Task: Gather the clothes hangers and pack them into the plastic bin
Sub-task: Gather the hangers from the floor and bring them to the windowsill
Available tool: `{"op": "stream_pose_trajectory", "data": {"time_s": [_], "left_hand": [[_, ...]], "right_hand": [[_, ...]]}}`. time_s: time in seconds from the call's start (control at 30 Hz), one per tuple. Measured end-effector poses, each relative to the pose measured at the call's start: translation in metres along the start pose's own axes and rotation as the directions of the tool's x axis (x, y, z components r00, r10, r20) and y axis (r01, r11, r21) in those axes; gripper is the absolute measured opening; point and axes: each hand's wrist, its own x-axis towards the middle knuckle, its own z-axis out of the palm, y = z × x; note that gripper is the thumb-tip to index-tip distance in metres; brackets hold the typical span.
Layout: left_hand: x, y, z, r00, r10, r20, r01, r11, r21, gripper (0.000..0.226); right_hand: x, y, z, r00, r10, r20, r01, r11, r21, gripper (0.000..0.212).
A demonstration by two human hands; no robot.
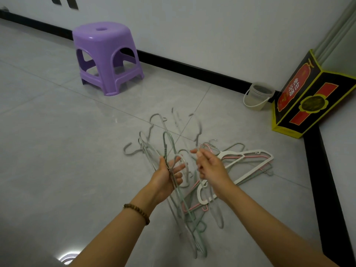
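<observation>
A tangle of thin green and grey hangers [154,149] is lifted off the tiled floor, and my left hand [167,176] grips several of them in its palm. My right hand [209,166] holds a grey hanger, blurred by motion, with fingers curled round its wire. Beneath and to the right lie a white hanger [248,157] and pink hangers [194,207] on the floor. A small clear plastic bin [259,96] with a white handle stands against the far wall, well beyond both hands.
A purple plastic stool [107,56] stands at the back left. A black, red and yellow carton [308,97] leans in the right corner beside the bin. Black skirting [192,68] runs along both walls. Grey floor tiles [57,141] spread to the left.
</observation>
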Motion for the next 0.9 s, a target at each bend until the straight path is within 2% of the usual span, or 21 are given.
{"op": "stream_pose_trajectory", "data": {"time_s": [0.17, 0.23, 0.27, 0.37, 0.43, 0.5, 0.57, 0.6, 0.63, 0.7, 0.77, 0.9], "left_hand": [[0.005, -0.011, -0.012, 0.999, -0.049, 0.009, 0.047, 0.978, 0.203, 0.079], [0.005, -0.007, -0.011, 0.998, -0.065, 0.001, 0.063, 0.968, 0.242, 0.08], [0.005, -0.005, -0.01, 0.998, -0.069, 0.003, 0.065, 0.956, 0.286, 0.081], [0.008, 0.006, -0.01, 0.998, -0.055, 0.02, 0.038, 0.87, 0.491, 0.09], [0.008, 0.017, -0.01, 1.0, 0.009, -0.005, -0.005, 0.844, 0.536, 0.094], [0.013, 0.029, -0.017, 0.963, 0.198, -0.183, -0.093, 0.881, 0.464, 0.084], [0.024, 0.037, -0.033, 0.837, 0.35, -0.421, -0.19, 0.906, 0.377, 0.069], [0.031, 0.038, -0.042, 0.807, 0.337, -0.485, -0.192, 0.926, 0.325, 0.061], [0.037, 0.034, -0.049, 0.817, 0.273, -0.509, -0.159, 0.953, 0.256, 0.057], [0.051, 0.021, -0.06, 0.879, 0.075, -0.471, -0.033, 0.995, 0.097, 0.06], [0.061, 0.006, -0.061, 0.93, -0.069, -0.36, 0.063, 0.998, -0.028, 0.065], [0.077, -0.004, -0.054, 0.967, -0.061, -0.245, 0.063, 0.998, 0.001, 0.064]], "right_hand": [[-0.014, 0.018, 0.018, 0.945, 0.151, 0.29, -0.069, 0.959, -0.275, 0.038], [-0.02, 0.025, 0.022, 0.911, 0.215, 0.351, -0.113, 0.951, -0.289, 0.057], [-0.022, 0.028, 0.024, 0.91, 0.234, 0.343, -0.141, 0.951, -0.275, 0.059], [-0.021, 0.029, 0.025, 0.946, 0.247, 0.21, -0.218, 0.964, -0.152, 0.03], [-0.015, 0.026, 0.02, 0.971, 0.192, 0.141, -0.176, 0.978, -0.114, 0.014], [-0.009, 0.019, 0.011, 0.984, 0.14, 0.113, -0.135, 0.989, -0.053, 0.008], [-0.005, 0.013, -0.001, 0.986, 0.121, 0.111, -0.121, 0.993, 0.0, 0.006], [-0.002, 0.011, -0.006, 0.987, 0.111, 0.113, -0.114, 0.993, 0.019, 0.007], [0.001, 0.007, -0.012, 0.988, 0.102, 0.118, -0.106, 0.994, 0.028, 0.007], [0.007, 0.004, -0.021, 0.988, 0.095, 0.124, -0.101, 0.994, 0.042, 0.009], [0.01, 0.004, -0.029, 0.986, 0.116, 0.12, -0.126, 0.989, 0.074, 0.011], [0.008, 0.007, -0.036, 0.98, 0.165, 0.107, -0.178, 0.975, 0.129, 0.015]]}}
